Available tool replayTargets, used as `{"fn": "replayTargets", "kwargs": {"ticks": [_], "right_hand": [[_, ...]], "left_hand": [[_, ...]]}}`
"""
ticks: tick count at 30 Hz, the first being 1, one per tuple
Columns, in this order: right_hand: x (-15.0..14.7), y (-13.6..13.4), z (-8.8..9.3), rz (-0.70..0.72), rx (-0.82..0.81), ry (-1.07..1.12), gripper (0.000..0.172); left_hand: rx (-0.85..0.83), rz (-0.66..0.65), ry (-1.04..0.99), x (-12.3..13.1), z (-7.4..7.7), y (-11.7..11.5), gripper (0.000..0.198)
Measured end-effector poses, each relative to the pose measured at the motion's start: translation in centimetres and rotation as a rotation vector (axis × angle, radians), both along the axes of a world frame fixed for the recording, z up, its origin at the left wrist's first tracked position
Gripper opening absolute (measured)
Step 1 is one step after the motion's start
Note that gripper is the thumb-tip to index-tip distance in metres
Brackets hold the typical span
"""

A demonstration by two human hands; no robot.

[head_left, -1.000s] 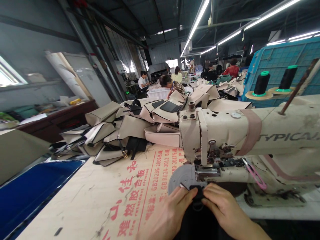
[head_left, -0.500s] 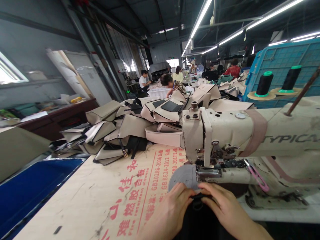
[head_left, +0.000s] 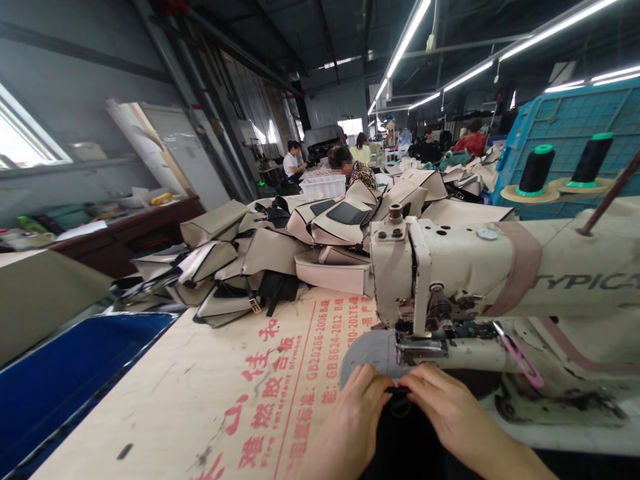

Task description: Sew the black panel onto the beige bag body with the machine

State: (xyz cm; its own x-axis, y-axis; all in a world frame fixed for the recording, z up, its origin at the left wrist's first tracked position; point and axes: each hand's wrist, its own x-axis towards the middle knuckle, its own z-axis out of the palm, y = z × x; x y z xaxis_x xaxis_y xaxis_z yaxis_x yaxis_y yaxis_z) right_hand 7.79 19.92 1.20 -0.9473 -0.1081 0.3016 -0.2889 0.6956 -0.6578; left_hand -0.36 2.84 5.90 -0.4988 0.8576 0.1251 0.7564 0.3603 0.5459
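Observation:
In the head view my left hand [head_left: 357,413] and my right hand [head_left: 437,407] meet low in the middle, both closed. Their thumbs and fingers pinch a short black strip [head_left: 399,390] from either side. Just under it shows what looks like a ring [head_left: 400,407], faint against black material that fills the space between my wrists. Directly beyond my fingertips is the round grey plate [head_left: 367,353] beside the arm of a cream sewing machine [head_left: 450,253]. My hands are in front of the machine's needle area, not under its presser foot.
Beige bags with black trim [head_left: 270,253] are heaped behind the plywood table top [head_left: 200,393]. A blue bin [head_left: 85,380] stands at left. Pink-handled snips [head_left: 523,360] rest on the machine; black thread cones [head_left: 537,170] stand behind. Several people work farther back.
The fingers of both hands have drawn slightly closer together on the black strip. The whole view has shifted a little, so the scene sits slightly farther right.

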Motion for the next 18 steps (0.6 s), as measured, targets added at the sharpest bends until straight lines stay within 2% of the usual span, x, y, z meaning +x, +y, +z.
{"fn": "replayTargets", "kwargs": {"ticks": [7,12,15,18], "right_hand": [[-0.9,-0.2,1.1,0.050,-0.138,-0.079,0.019],[-1.1,-0.6,0.6,0.010,-0.118,-0.019,0.020],[-0.8,-0.7,0.3,-0.026,-0.108,0.005,0.020],[-0.8,-0.6,0.0,-0.051,-0.090,0.033,0.021]], "left_hand": [[0.003,-0.014,-0.192,-1.6,0.9,0.1,0.026],[0.056,0.007,-0.259,-1.7,0.7,-0.4,0.024],[0.098,0.055,-0.333,-1.1,0.2,-1.8,0.025],[0.106,0.155,-0.429,-0.4,-1.2,-3.3,0.033]]}}
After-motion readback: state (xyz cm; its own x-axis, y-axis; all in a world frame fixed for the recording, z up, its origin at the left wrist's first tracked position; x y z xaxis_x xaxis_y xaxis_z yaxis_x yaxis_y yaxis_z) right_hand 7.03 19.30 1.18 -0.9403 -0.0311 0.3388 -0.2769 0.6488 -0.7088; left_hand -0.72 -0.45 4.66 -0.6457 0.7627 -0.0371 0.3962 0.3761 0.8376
